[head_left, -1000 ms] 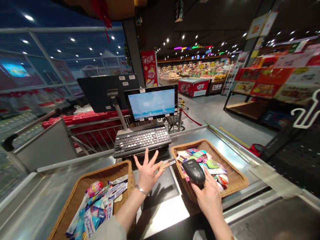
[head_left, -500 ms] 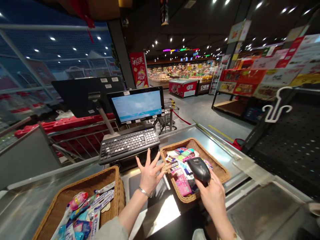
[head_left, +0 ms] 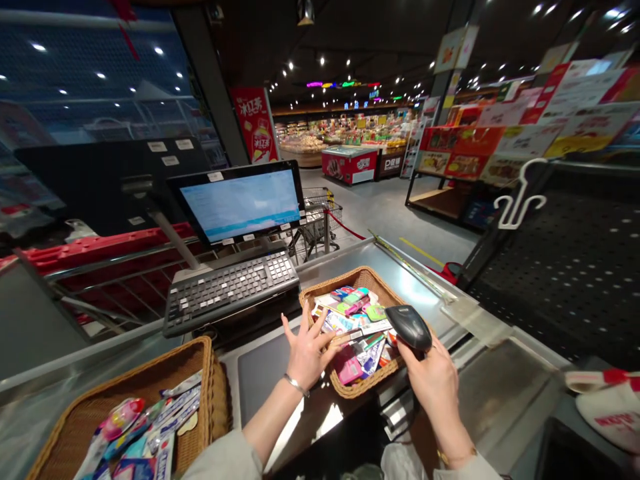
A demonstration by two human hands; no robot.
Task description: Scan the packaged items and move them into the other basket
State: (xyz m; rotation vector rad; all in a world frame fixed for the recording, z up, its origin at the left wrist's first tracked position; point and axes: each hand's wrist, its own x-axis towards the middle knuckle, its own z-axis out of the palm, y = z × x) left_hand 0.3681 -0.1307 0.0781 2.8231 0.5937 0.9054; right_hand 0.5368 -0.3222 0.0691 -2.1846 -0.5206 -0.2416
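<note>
My right hand [head_left: 436, 377] is wrapped round the handle of a black barcode scanner [head_left: 409, 327], its head tilted over the right wicker basket [head_left: 373, 277]. My left hand [head_left: 309, 350] pinches a slim brown-and-white stick-shaped item [head_left: 357, 335] by its near end, the other fingers spread. That item points right, toward the scanner; its exact kind is unclear. Under both hands, the right basket holds a jumble of small colourful goods, among them a pink packet [head_left: 347, 367]. At the lower left, another wicker basket [head_left: 213, 380] holds several slim packets [head_left: 173, 417] and a pink-and-yellow item [head_left: 123, 419].
A keyboard [head_left: 230, 287] and a lit monitor [head_left: 243, 205] stand behind the baskets on the metal counter [head_left: 345, 257]. A white hook [head_left: 517, 200] hangs on the black perforated panel [head_left: 560, 247] at right. Shopping carts [head_left: 317, 223] stand beyond.
The stick-shaped item has come further over the right basket, showing more of its length near the scanner. My view has shifted right, so the surroundings sit further left.
</note>
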